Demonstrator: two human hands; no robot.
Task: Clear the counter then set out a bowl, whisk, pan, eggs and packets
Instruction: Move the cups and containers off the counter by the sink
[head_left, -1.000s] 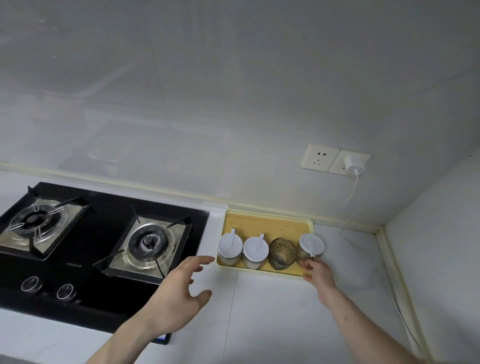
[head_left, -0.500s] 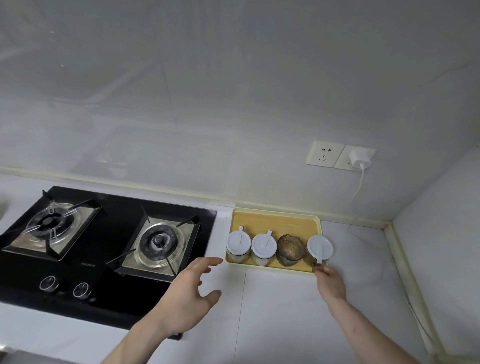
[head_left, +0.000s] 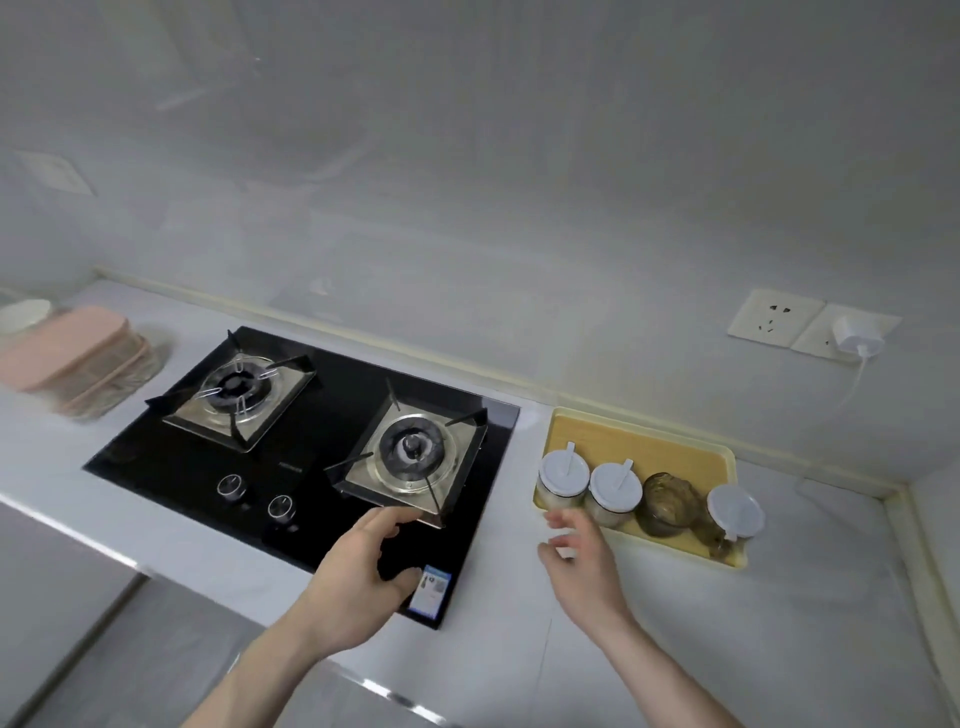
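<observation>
A yellow tray (head_left: 641, 441) lies on the white counter (head_left: 727, 623) to the right of the stove. It holds three white-lidded jars (head_left: 563, 480) and an amber glass jar (head_left: 670, 504) in a row. My right hand (head_left: 584, 561) hovers just in front of the tray's left end, fingers loosely spread, holding nothing. My left hand (head_left: 358, 577) hovers over the stove's front right corner, fingers relaxed and empty. No bowl, whisk, pan, eggs or packets are in sight.
A black two-burner gas stove (head_left: 311, 457) fills the middle of the counter. A pink lidded container (head_left: 67, 364) and a white bowl-like dish (head_left: 23, 317) stand at the far left. Wall sockets with a plugged-in charger (head_left: 857, 338) sit above the tray.
My right hand has left the tray's right end and drawn back to its left end. The view has swung left, bringing the pink container into sight.
</observation>
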